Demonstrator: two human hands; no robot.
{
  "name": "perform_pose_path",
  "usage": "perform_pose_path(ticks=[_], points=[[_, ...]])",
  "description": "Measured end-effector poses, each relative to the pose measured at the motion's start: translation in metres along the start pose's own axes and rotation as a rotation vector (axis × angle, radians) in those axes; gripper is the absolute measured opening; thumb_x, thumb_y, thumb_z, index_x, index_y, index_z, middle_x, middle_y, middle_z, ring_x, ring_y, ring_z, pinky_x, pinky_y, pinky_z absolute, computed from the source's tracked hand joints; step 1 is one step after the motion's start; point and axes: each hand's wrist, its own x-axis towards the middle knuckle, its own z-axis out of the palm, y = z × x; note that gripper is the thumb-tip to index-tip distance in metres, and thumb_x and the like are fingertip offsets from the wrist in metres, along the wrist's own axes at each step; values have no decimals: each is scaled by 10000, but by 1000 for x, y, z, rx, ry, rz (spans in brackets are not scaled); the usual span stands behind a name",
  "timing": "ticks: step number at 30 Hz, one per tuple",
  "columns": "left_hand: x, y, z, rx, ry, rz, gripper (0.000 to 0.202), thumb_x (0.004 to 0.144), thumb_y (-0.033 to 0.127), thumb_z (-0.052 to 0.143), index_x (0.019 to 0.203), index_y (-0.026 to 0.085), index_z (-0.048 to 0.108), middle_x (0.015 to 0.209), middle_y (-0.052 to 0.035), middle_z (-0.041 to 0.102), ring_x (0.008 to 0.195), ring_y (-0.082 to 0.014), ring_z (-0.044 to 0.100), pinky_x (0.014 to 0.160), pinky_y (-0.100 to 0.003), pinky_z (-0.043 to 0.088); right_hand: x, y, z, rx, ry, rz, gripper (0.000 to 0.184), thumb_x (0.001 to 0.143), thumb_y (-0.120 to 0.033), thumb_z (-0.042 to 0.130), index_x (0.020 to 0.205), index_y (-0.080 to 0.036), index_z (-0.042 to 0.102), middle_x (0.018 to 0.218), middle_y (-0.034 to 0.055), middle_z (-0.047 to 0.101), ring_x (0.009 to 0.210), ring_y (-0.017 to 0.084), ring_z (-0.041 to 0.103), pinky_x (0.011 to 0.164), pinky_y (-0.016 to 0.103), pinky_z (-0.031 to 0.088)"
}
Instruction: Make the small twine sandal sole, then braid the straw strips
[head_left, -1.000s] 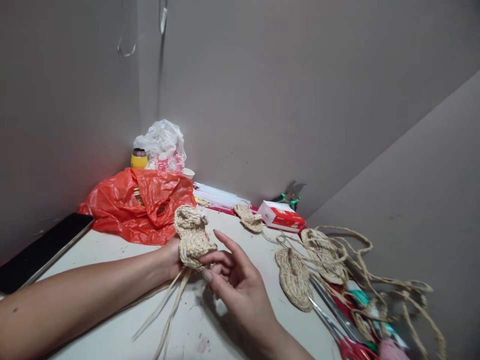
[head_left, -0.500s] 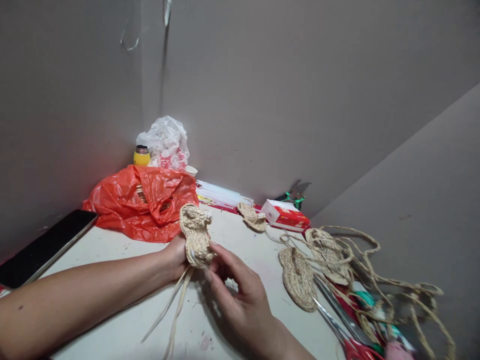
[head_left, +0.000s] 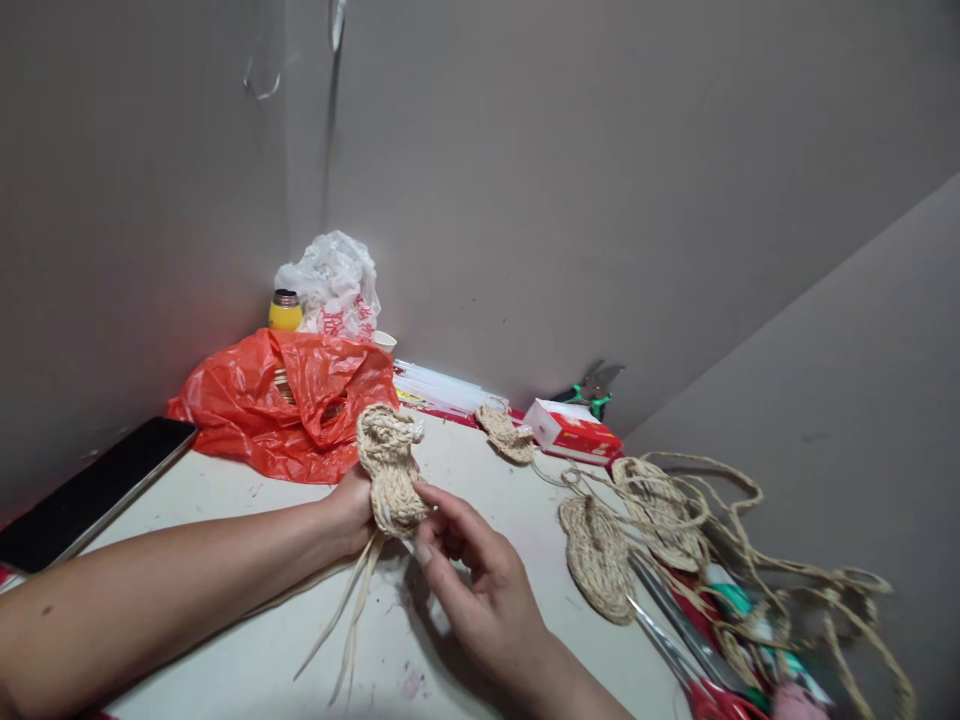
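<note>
My left hand holds up a small braided straw sandal from behind. Its fingers are mostly hidden by the sandal. Loose straw strands hang down below the wrist. At the sandal's lower right edge, my right hand has its index finger and thumb bent together, the fingertips against the straw. Whether a strand lies between them is too small to see. A clear shiny bit shows at the sandal's upper right edge.
On the right of the white table lie another straw sole, tangled straw cord and red-handled scissors. Farther back are a small sandal, a red box and pliers. A red plastic bag and a phone are leftward.
The sandal and my left hand have shifted very slightly. My right thumb and index fingertips have moved a little along the lower right edge. The hanging strands have swung slightly right.
</note>
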Motion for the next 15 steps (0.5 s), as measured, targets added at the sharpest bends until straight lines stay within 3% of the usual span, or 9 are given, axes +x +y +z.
perform_pose_path(ticks=[7,12,15], points=[[5,-4,-6,4,-53,-10,146,713,274,524,630,153,518,530,-21,555,506,-158,535,519,-293,446,1,8,-2,13,23,20,404,873,-210,529,1275,-235,492,678,-24,552,559,117,516,557,244,440],[5,-4,-5,48,-107,36,168,734,192,484,615,110,569,577,-62,609,551,-157,567,553,-277,470,4,10,-5,-63,-26,16,116,859,-220,564,966,-213,610,659,-18,587,555,114,524,550,229,432],[3,-1,-2,92,-105,57,130,752,206,505,680,115,564,619,-59,622,522,-153,572,496,-267,463,9,4,-13,-24,101,40,92,866,-258,563,939,-207,588,688,-9,605,552,116,545,529,226,438]])
